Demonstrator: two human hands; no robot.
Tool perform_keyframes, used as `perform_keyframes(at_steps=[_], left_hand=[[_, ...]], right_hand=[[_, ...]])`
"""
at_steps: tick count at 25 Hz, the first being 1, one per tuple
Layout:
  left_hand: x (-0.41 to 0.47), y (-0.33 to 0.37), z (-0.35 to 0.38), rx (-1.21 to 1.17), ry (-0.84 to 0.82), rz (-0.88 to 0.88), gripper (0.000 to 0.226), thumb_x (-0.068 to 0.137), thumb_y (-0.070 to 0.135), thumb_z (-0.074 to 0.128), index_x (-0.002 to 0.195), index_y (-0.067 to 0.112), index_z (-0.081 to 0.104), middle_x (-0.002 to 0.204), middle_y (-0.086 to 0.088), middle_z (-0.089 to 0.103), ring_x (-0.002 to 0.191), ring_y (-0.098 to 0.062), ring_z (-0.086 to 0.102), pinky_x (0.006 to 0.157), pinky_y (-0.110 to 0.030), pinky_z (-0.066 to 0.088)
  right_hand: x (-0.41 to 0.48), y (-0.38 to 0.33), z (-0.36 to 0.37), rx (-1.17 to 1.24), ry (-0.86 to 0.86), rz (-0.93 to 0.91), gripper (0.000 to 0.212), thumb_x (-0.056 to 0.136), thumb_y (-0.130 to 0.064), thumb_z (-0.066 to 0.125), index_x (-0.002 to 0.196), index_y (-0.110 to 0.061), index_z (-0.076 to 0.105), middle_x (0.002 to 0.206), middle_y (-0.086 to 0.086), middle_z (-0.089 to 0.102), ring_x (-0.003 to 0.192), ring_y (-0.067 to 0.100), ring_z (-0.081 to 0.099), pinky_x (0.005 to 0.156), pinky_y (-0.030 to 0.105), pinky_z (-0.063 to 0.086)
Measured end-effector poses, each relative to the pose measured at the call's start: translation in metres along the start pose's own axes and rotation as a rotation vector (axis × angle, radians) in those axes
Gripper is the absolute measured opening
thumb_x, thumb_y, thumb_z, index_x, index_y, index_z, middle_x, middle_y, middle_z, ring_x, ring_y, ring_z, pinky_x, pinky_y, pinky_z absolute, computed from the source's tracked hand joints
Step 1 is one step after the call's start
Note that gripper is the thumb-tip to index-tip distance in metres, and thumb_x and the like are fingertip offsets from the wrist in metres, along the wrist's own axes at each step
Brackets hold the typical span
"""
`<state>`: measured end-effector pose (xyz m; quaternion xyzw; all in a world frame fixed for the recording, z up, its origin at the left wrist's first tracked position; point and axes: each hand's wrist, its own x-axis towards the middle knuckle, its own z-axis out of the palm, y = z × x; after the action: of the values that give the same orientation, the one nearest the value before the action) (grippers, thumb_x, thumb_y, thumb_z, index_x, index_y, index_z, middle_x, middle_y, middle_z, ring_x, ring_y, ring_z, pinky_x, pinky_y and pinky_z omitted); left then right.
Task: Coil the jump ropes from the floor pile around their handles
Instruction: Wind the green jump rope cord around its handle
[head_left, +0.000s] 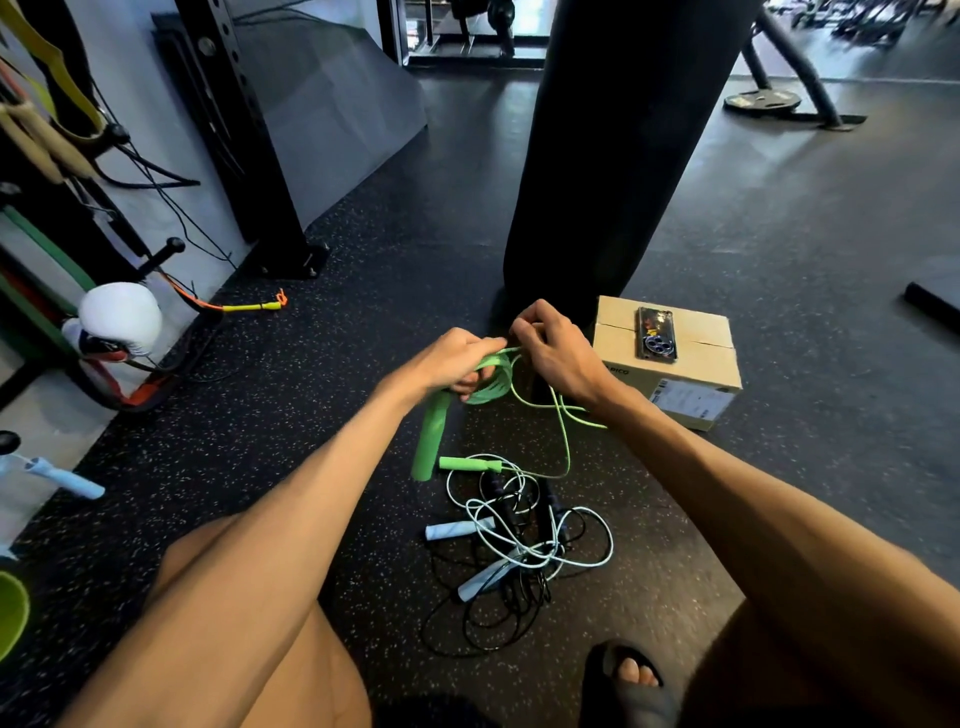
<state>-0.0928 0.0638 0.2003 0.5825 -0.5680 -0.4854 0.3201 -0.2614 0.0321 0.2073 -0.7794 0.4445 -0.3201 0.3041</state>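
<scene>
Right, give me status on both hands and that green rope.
Left hand grips the green foam handle and its coils. Right hand pinches the thin green cord. Second green handle on floor beside tangled pale-blue and black ropes.

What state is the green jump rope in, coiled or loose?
Partly coiled: loops bunch at the handle the left hand grips; a loose length trails from the right hand to the floor.

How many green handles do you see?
2. One green handle is held in the left hand, hanging below it. The other green handle lies on the floor at the far edge of the rope pile. The tangle could hide more.
</scene>
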Motion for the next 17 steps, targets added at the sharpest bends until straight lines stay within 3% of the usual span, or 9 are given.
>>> perform_keyframes(at_steps=[4, 7, 10, 13, 17], left_hand=[[-0.006, 0.01, -0.011, -0.478, -0.092, 0.062, 0.045, 0.102, 0.031, 0.041, 0.061, 0.012, 0.041, 0.039, 0.006, 0.024, 0.032, -0.009, 0.023, 0.042, -0.024, 0.034], [-0.007, 0.016, -0.019, -0.766, -0.087, 0.111, 0.044, 0.104, 0.038, 0.034, 0.07, 0.011, 0.046, 0.045, 0.005, 0.029, 0.039, -0.011, 0.029, 0.051, -0.025, 0.038], [-0.005, 0.018, -0.022, -0.973, -0.029, 0.147, 0.042, 0.105, 0.036, 0.029, 0.082, 0.008, 0.05, 0.054, 0.002, 0.038, 0.048, -0.013, 0.037, 0.064, -0.028, 0.042], [-0.004, 0.016, -0.024, -1.011, 0.054, 0.184, 0.035, 0.106, 0.027, 0.031, 0.092, 0.005, 0.053, 0.066, -0.002, 0.046, 0.058, -0.014, 0.046, 0.072, -0.03, 0.047], [0.003, 0.009, -0.026, -0.847, 0.262, 0.26, 0.025, 0.105, 0.014, 0.036, 0.097, 0.002, 0.056, 0.075, -0.006, 0.051, 0.063, -0.016, 0.056, 0.074, -0.032, 0.053]], right_hand=[[0.002, 0.01, 0.001, 0.091, -0.02, 0.098, 0.024, 0.102, -0.033, 0.044, 0.099, -0.011, 0.054, 0.078, 0.005, 0.061, 0.069, 0.018, 0.058, 0.07, 0.044, 0.051], [-0.001, 0.008, 0.003, 0.153, -0.095, 0.145, 0.027, 0.104, -0.031, 0.04, 0.098, -0.006, 0.05, 0.067, 0.008, 0.064, 0.062, 0.027, 0.063, 0.064, 0.042, 0.052], [-0.006, 0.006, 0.008, 0.14, -0.191, 0.191, 0.028, 0.104, -0.029, 0.042, 0.107, -0.002, 0.047, 0.072, 0.012, 0.071, 0.068, 0.03, 0.069, 0.063, 0.037, 0.053], [-0.007, 0.01, 0.009, 0.068, -0.292, 0.193, 0.015, 0.1, -0.019, 0.053, 0.096, -0.005, 0.05, 0.078, 0.014, 0.074, 0.072, 0.028, 0.072, 0.062, 0.032, 0.055], [-0.012, 0.013, 0.011, 0.004, -0.464, 0.195, 0.021, 0.097, -0.008, 0.057, 0.078, -0.001, 0.058, 0.077, 0.021, 0.073, 0.06, 0.022, 0.07, 0.054, 0.022, 0.057]])
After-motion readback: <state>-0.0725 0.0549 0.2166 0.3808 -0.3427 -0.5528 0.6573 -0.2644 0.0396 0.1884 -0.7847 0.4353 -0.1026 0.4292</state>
